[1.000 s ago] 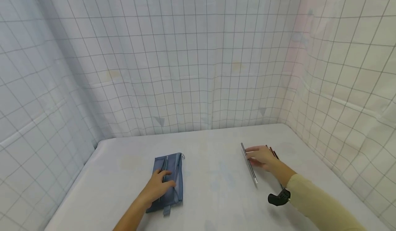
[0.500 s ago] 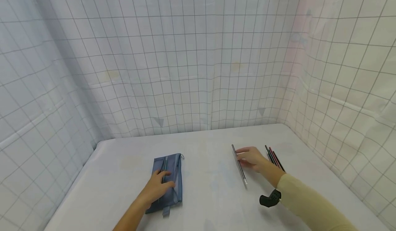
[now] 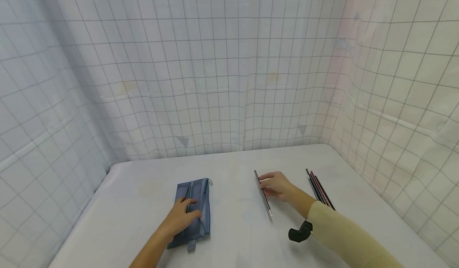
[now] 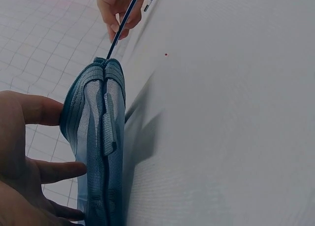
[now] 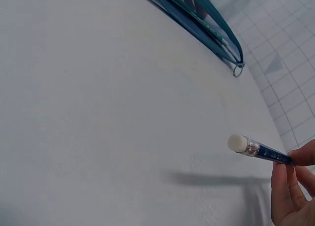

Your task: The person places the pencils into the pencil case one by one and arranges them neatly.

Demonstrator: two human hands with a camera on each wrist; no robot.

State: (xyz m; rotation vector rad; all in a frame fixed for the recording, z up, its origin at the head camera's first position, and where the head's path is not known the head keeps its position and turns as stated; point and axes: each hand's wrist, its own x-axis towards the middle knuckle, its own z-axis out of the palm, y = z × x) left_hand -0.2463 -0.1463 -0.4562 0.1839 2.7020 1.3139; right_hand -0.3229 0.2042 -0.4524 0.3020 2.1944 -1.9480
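A blue mesh zip pencil case (image 3: 204, 198) lies on the white table in front of my left hand (image 3: 181, 217). That hand rests on the case, its fingers spread; the left wrist view has their tips touching the side of the case (image 4: 98, 137). My right hand (image 3: 277, 186) pinches a dark pencil (image 3: 266, 202) right of the case, clear of it. In the right wrist view, the pencil's white eraser end (image 5: 237, 143) points away from my fingers above the table. The case (image 5: 197, 26) gapes along its zip there, with fingers partly hidden behind its edge.
Several dark and red pencils (image 3: 319, 188) lie together at the right, beyond my right forearm. A black wrist camera (image 3: 300, 232) sticks out from the right sleeve. Grid-patterned white curtains (image 3: 222, 80) enclose the back and sides of the table.
My right hand has moved left with the pencil, away from the other pencils, which now show more fully. My left hand has stayed on the case.
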